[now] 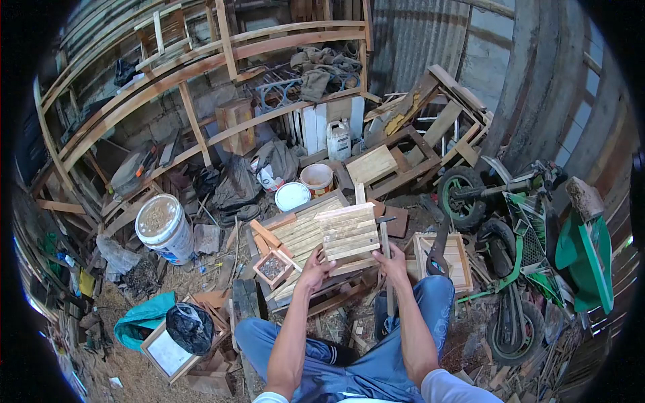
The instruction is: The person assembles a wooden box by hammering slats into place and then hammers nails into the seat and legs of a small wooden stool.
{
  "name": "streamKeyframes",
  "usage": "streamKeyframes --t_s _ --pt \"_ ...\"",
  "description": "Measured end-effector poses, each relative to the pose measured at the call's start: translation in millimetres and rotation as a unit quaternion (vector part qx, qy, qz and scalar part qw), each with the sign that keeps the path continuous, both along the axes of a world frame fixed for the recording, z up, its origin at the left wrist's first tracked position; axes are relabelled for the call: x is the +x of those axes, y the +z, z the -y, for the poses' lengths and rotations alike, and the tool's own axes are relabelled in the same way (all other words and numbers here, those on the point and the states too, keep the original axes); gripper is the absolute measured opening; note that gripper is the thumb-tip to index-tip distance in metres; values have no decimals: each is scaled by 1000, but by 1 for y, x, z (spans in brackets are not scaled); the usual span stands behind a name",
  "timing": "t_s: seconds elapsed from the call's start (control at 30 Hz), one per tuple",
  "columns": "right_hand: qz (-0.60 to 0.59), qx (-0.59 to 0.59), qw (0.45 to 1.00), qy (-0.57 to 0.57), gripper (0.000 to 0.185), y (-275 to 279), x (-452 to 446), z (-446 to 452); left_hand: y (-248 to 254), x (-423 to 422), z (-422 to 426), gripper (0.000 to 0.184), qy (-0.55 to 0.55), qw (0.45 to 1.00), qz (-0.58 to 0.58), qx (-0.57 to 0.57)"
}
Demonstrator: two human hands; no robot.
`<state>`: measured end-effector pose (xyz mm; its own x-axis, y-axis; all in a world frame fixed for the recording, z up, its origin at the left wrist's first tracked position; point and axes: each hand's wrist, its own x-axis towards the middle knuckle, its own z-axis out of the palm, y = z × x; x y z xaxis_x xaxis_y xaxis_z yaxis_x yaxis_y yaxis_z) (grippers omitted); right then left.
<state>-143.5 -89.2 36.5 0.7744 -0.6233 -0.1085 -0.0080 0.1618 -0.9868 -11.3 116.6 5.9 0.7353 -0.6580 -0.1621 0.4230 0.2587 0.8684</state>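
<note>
Between my two hands is a square panel of light wooden slats (349, 232), tilted up over a larger slatted board (302, 232). My left hand (316, 270) grips the panel at its lower left corner. At the lower right corner my right hand (392, 262) holds it, the fingers partly behind the edge. A narrow upright wooden strip (385, 269) stands beside my right hand. Left of the panel, a small wooden box (273, 267) holds small dark pieces, perhaps nails. A handsaw (439, 250) leans near my right knee.
A wooden frame (459, 263) lies right of the saw, and a green motorbike (524, 248) stands beyond it. White buckets (293, 196) are behind the board; a large bucket (164, 232) is at left. A black bag (189, 328) lies at lower left among wood scraps.
</note>
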Motion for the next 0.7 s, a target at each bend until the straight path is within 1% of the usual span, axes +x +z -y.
streamKeyframes --t_s 0.07,0.17,0.2,0.3,0.33,0.43,0.47,0.5,0.57,0.67,0.7 --pt "-10 -9 1000 12 39 2 6 -2 -10 1 -8 77 9 999 -14 -36" --pt "-18 -20 999 35 40 2 10 -4 -23 3 -16 75 35 999 -8 -7" --pt "-14 -26 999 37 40 -2 12 -3 -11 -5 -13 70 72 997 -5 14" --pt "0 -15 999 29 42 -17 16 -1 -22 -2 -9 63 61 990 53 117" --pt "8 -8 1000 25 42 -19 18 -1 -32 -2 -3 55 118 967 129 187" --pt "8 5 1000 2 44 -23 19 -1 -46 -1 2 52 146 937 202 243" --pt "11 -23 1000 0 44 -30 20 1 -49 1 3 53 160 920 242 263" --pt "14 -51 999 -2 44 -46 24 6 -51 1 5 52 167 915 253 267" --pt "17 -104 994 -9 44 -59 28 11 -53 1 9 51 183 904 273 273" --pt "18 -172 985 -18 41 -66 35 10 -43 -5 11 50 229 832 357 358" --pt "20 -192 981 -23 40 -66 37 9 -42 -6 12 51 245 837 350 341"
